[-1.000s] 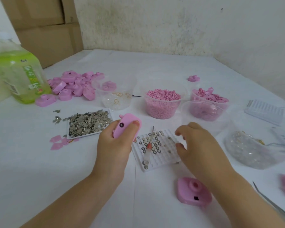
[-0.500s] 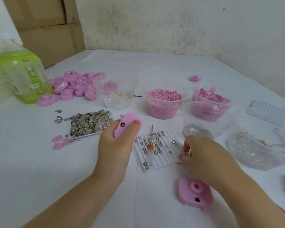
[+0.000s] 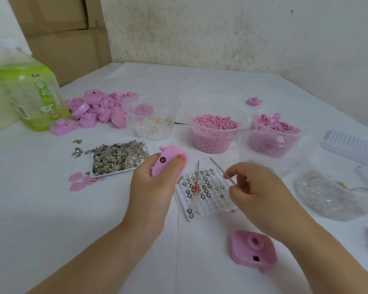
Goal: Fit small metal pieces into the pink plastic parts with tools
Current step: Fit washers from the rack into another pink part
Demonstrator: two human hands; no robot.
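- Left hand (image 3: 155, 183) is raised over the table (image 3: 51, 209), fingers wrapped around a pink plastic part (image 3: 169, 160), thumb pressed on its upper edge.
- Right hand (image 3: 259, 196) hovers over the white grid tray (image 3: 206, 192), fingers pinched on a thin metal pick (image 3: 221, 169) that angles up and to the left.
- A screwdriver (image 3: 197, 185) lies across that tray among small round metal pieces.
- Another pink part (image 3: 253, 249) sits on the table below the right wrist.
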